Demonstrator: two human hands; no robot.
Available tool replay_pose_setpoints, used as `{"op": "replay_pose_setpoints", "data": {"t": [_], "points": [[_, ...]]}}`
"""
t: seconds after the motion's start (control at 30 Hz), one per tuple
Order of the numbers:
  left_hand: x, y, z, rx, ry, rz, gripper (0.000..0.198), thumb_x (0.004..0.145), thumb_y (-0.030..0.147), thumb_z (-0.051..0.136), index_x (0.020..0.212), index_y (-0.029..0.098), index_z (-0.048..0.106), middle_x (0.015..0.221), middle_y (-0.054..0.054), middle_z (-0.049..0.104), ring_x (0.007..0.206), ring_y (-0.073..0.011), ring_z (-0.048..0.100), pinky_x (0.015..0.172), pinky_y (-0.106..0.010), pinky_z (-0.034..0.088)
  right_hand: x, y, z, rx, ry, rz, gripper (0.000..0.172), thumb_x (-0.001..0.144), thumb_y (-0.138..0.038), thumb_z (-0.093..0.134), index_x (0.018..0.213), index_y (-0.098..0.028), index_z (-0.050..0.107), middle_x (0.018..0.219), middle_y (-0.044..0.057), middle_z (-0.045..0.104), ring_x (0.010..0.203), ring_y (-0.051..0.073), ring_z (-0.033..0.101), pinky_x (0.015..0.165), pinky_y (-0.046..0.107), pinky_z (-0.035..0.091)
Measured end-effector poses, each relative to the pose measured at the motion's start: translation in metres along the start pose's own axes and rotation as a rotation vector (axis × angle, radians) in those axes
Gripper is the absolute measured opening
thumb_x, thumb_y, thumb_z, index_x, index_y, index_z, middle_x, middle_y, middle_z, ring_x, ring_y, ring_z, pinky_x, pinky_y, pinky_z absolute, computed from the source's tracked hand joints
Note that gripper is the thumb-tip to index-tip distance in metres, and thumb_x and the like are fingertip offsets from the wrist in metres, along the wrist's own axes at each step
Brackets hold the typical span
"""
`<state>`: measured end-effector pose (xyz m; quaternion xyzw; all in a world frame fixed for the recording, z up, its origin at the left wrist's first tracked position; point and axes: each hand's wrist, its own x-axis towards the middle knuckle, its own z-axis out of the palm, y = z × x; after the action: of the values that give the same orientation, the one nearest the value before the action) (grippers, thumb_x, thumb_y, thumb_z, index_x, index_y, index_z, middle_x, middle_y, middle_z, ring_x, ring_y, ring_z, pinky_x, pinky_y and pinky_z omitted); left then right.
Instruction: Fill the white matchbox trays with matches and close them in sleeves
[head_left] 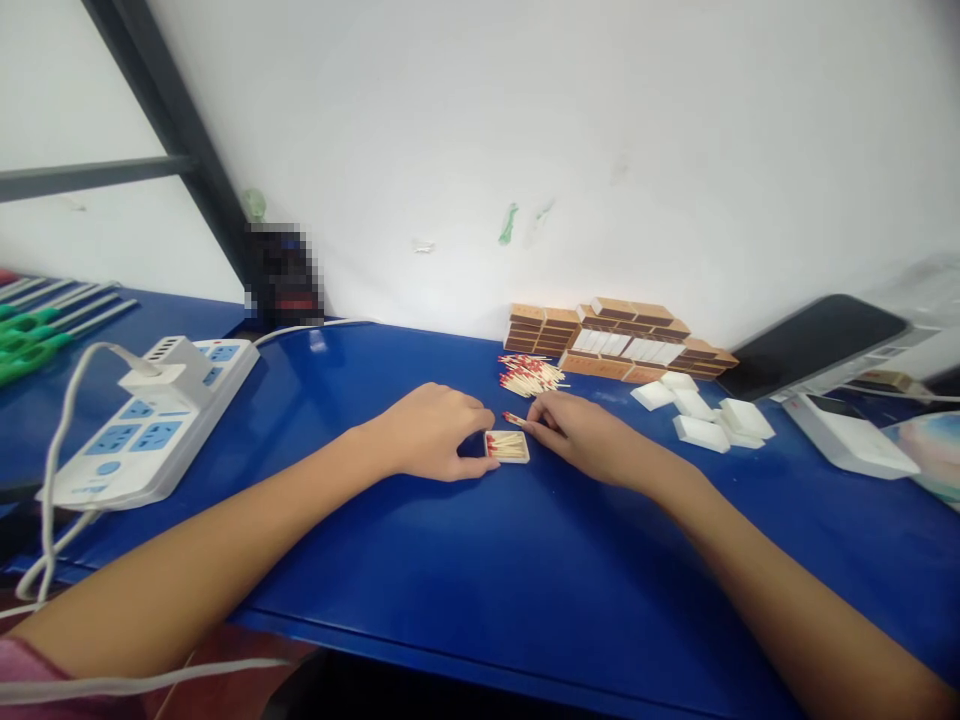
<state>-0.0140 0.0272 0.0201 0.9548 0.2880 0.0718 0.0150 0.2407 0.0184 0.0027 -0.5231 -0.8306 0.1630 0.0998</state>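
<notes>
On the blue table lies a small white matchbox tray point(508, 460) with some red-tipped matches point(506, 445) in it. My left hand point(439, 432) grips the left end of this tray between thumb and fingers. Just beyond the tray's right end, my right hand point(574, 432) pinches a few matches point(513, 418) with their red heads pointing left. A loose pile of matches point(534, 376) lies behind both hands. To the right of my right hand are several white matchbox trays point(697, 408), some overlapping.
Stacked brown matchboxes point(600, 345) stand against the white wall. A propped phone point(817, 340) and a white device point(855, 440) are at the right. A white power strip point(161, 430) with a cable lies left, near green-handled tools point(37, 335). The blue table's point(450, 570) front edge runs below my arms.
</notes>
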Motion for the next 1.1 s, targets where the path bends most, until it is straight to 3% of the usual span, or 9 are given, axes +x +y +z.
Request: {"op": "replay_pose_setpoints", "data": {"t": [0.37, 0.6, 0.73, 0.83, 0.93, 1.1], "points": [[0.0, -0.001, 0.001, -0.007, 0.029, 0.012, 0.032, 0.093, 0.05, 0.065, 0.101, 0.02, 0.075, 0.085, -0.002, 0.074, 0.074, -0.0202, 0.068, 0.06, -0.032, 0.036, 0.001, -0.019, -0.001, -0.26, -0.041, 0.112, 0.015, 0.1, -0.03, 0.058, 0.089, -0.02, 0.058, 0.091, 0.008, 0.069, 0.075, 0.02, 0.063, 0.062, 0.03, 0.034], [0.0, -0.001, 0.001, 0.0, 0.028, 0.014, 0.033, 0.093, 0.05, 0.065, 0.1, 0.019, 0.074, 0.084, -0.003, 0.073, 0.073, -0.0199, 0.068, 0.058, -0.032, 0.036, -0.011, -0.008, -0.011, -0.072, 0.015, -0.075, 0.013, 0.099, -0.028, 0.061, 0.088, -0.022, 0.057, 0.088, 0.002, 0.066, 0.074, 0.016, 0.058, 0.065, 0.027, 0.037], [0.0, 0.0, 0.001, 0.01, 0.028, 0.039, 0.035, 0.094, 0.05, 0.064, 0.1, 0.018, 0.074, 0.085, -0.004, 0.074, 0.076, -0.0208, 0.069, 0.059, -0.032, 0.037, -0.015, -0.019, -0.01, -0.044, -0.046, -0.167, 0.007, 0.096, -0.021, 0.062, 0.091, -0.022, 0.058, 0.088, 0.001, 0.065, 0.07, 0.015, 0.057, 0.064, 0.026, 0.036], [0.0, 0.001, 0.0, 0.011, 0.019, 0.027, 0.034, 0.094, 0.05, 0.064, 0.099, 0.018, 0.073, 0.085, -0.003, 0.073, 0.075, -0.0205, 0.068, 0.059, -0.032, 0.038, -0.016, -0.028, -0.009, -0.081, -0.048, -0.187, 0.005, 0.1, -0.025, 0.061, 0.097, -0.021, 0.059, 0.095, 0.003, 0.066, 0.074, 0.016, 0.059, 0.065, 0.028, 0.037], [0.0, 0.001, 0.0, 0.006, 0.011, 0.016, 0.034, 0.094, 0.051, 0.064, 0.101, 0.019, 0.074, 0.086, -0.003, 0.074, 0.076, -0.0209, 0.068, 0.06, -0.032, 0.038, -0.019, -0.025, -0.013, -0.064, -0.031, -0.165, 0.014, 0.103, -0.036, 0.06, 0.106, -0.022, 0.061, 0.095, 0.003, 0.066, 0.076, 0.017, 0.059, 0.065, 0.028, 0.037], [0.0, 0.001, 0.0, -0.004, 0.016, 0.01, 0.033, 0.093, 0.05, 0.066, 0.101, 0.019, 0.075, 0.085, -0.004, 0.074, 0.075, -0.0208, 0.069, 0.059, -0.031, 0.038, -0.024, -0.016, -0.021, -0.056, -0.049, -0.14, 0.013, 0.101, -0.033, 0.061, 0.093, -0.023, 0.061, 0.091, 0.002, 0.065, 0.077, 0.018, 0.058, 0.065, 0.029, 0.038]]}}
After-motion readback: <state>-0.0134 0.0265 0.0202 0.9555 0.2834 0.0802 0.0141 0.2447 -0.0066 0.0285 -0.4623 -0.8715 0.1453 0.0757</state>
